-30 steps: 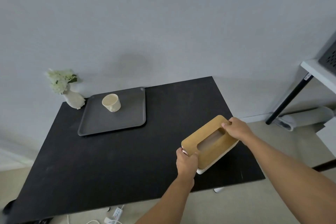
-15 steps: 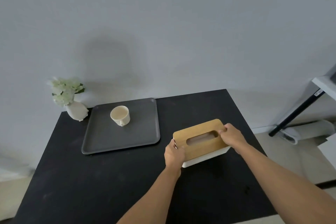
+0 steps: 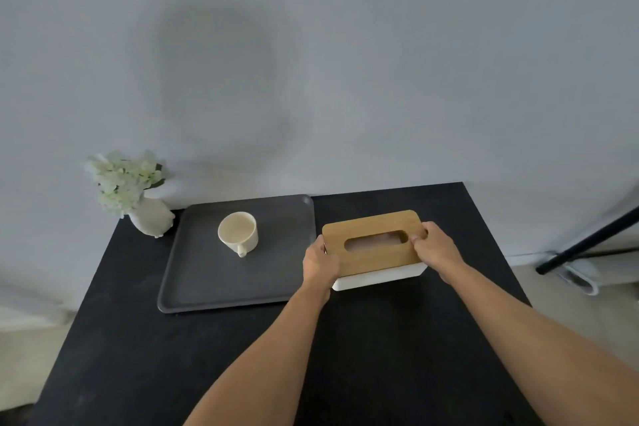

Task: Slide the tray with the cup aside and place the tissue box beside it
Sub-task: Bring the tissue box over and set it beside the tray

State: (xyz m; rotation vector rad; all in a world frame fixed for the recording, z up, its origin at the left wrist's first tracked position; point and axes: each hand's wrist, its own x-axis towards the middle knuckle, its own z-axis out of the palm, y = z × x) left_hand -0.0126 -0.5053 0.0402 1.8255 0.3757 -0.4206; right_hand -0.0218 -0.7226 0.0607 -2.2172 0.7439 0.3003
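Observation:
The tissue box (image 3: 375,254), white with a wooden lid and an oval slot, sits level just right of the dark grey tray (image 3: 214,284), close to the tray's right rim. My left hand (image 3: 320,261) grips the box's left end and my right hand (image 3: 435,247) grips its right end. A cream cup (image 3: 238,232) stands upright on the tray, its handle pointing toward me. Whether the box rests on the black table (image 3: 397,339) or hovers just above it is unclear.
A white vase with pale flowers (image 3: 138,197) stands at the table's back left corner, close to the tray. A grey wall runs behind the table. A black rack leg (image 3: 587,242) and a rolled item on the floor lie to the right.
Both hands carried the tissue box from the table's front right toward the back and left, turning it level and bringing it next to the tray. The tray and cup stayed put.

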